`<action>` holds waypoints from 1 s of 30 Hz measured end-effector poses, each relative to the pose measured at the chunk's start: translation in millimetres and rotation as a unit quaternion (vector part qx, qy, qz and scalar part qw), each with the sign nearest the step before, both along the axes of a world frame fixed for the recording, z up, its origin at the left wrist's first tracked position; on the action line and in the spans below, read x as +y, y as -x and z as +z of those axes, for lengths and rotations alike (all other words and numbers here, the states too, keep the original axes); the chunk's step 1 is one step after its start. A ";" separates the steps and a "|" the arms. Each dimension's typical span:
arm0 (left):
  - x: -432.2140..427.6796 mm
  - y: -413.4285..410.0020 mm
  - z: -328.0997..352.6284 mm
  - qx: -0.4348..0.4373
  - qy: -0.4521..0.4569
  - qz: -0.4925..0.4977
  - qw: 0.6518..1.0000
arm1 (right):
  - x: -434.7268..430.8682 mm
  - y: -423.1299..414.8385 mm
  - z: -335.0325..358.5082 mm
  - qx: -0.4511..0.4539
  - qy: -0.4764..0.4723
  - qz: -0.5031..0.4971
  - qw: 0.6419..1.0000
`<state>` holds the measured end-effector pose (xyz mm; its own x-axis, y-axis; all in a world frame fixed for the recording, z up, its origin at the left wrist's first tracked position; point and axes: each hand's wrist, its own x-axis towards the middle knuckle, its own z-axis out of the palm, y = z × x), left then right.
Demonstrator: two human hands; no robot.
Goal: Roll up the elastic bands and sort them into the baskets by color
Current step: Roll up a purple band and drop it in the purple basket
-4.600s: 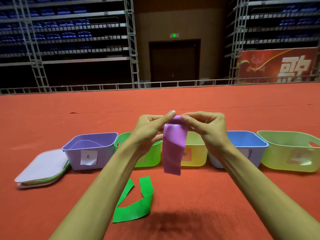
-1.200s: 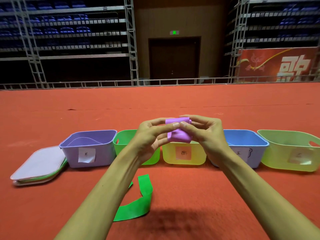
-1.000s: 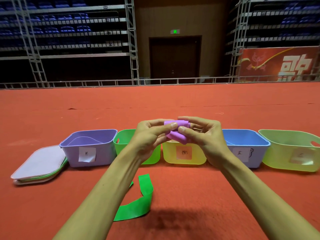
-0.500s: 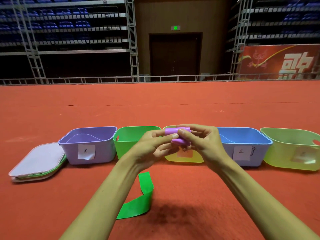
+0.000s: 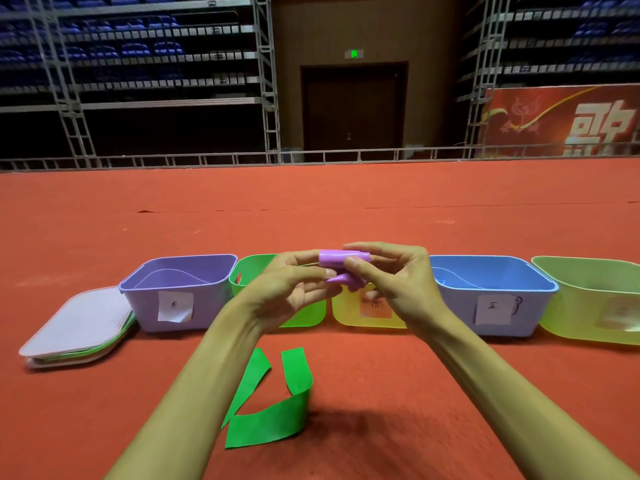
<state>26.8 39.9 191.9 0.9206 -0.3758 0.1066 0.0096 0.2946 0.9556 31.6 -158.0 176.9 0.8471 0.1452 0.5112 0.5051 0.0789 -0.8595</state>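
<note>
Two hands clamp purple band (image 5: 333, 259), nearly rolled, mid-air: left hand (image 5: 289, 291) & right hand (image 5: 393, 284) pinch it from each side. Risk: elastic tail springs loose if grip eases b4 reaching purple basket (image 5: 207, 308), off to left.

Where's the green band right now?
Head view, low centre: the green band lies loose on the red floor, in front of the green basket.

Purple band (image 5: 332, 259) rolled into a short tube, loose end curling beneath, held up in front of green basket (image 5: 304, 317) and yellow basket (image 5: 346, 317). Green band (image 5: 273, 414) unrolled, lying in an open loop on the red floor (image 5: 398, 375), nearer than the row. Purple basket (image 5: 145, 313) leftmost, then green, yellow, blue basket (image 5: 460, 317), pale green basket (image 5: 571, 317); all upright, side by side.
</note>
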 end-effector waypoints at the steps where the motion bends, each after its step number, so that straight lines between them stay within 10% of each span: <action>1: 3.6 -1.1 0.0 -0.005 0.007 0.001 1.000 | 3.4 -0.9 -0.6 0.004 -0.014 0.013 1.000; 9: 45.8 -5.2 -6.2 -0.036 0.060 -0.025 0.997 | 44.6 -16.7 -3.2 0.012 -0.063 0.070 0.996; 14: 59.9 -9.6 -6.7 -0.034 0.030 0.177 0.983 | 80.8 -29.3 -13.7 0.024 -0.053 0.107 0.993; 21: 106.5 -21.2 -1.3 -0.043 0.032 0.253 0.966 | 123.1 -56.8 -12.7 0.159 -0.143 0.143 0.966; 30: 143.7 -54.7 -27.9 -0.049 0.049 0.294 0.953 | 170.5 -97.7 -30.0 0.122 -0.109 0.127 0.978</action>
<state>81.5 183.6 164.0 0.9524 0.2194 0.2116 -0.2737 0.3099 0.9105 129.3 12.4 146.9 0.8984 0.2766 0.3410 0.2277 0.3705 -0.9005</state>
